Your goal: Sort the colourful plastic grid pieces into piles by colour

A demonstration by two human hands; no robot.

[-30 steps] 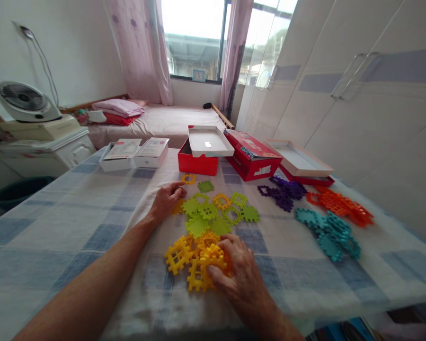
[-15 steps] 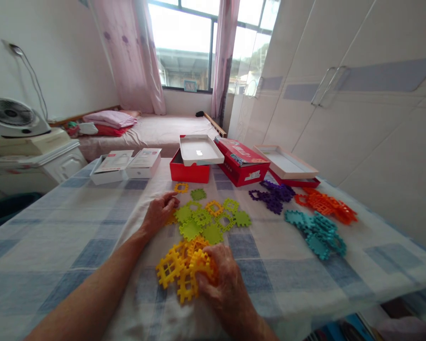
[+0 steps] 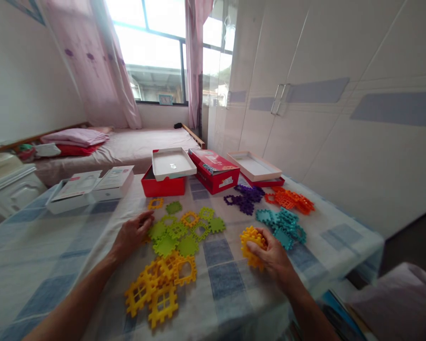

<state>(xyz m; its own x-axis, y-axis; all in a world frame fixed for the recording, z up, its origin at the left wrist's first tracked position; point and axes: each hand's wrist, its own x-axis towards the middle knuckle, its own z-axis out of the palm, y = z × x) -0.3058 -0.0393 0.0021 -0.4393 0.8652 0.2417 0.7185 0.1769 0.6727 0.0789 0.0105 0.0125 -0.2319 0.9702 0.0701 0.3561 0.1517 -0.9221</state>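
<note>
My right hand is closed around a small bunch of yellow interlocking plastic tiles, held near the front of the teal tiles. My left hand rests on the tablecloth with loosely bent fingers, holding nothing that I can see; an orange-yellow piece is mostly hidden beside its fingertips. Just right of it lie green toothed tiles, some solid and some framed. An orange-yellow frame lies among them, another frame farther back. A pile of yellow window-like tiles lies nearest me.
Purple tiles and orange tiles lie at the right. Behind them stand red boxes, an upturned white lid, a pale tray and white boxes. The checked cloth covers the table.
My right hand has lifted some yellow tiles off the near pile and carried them right, beside the teal tiles. My left hand stays by the green tiles. The view has turned right.
</note>
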